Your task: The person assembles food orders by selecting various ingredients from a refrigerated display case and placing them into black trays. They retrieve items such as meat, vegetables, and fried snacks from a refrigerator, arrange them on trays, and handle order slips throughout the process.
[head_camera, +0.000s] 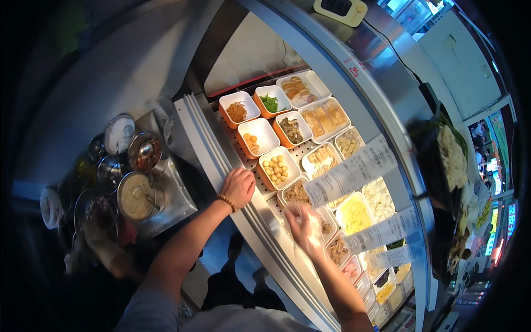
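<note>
My left hand (238,189), a beaded bracelet at its wrist, rests on the metal front rail (211,151) of a food display case. Its fingers curl over the inner edge beside a white-and-orange tub of small yellow balls (275,169). A clear plastic glove covers my right hand (305,224), which is blurred by motion. It hovers above the case near a tub of brown shredded food (297,193) and a tub of yellow slices (356,213). Whether anything is between its fingers is unclear. Printed paper slips (352,170) hang over the tubs, partly hiding them.
More tubs hold green vegetable pieces (270,103) and dark mushroom-like strips (291,130). Left of me, a steel bowl of pale granules (136,196) stands among several bowls; another person's arm (103,245) reaches there. A digital timer (341,10) sits atop the case.
</note>
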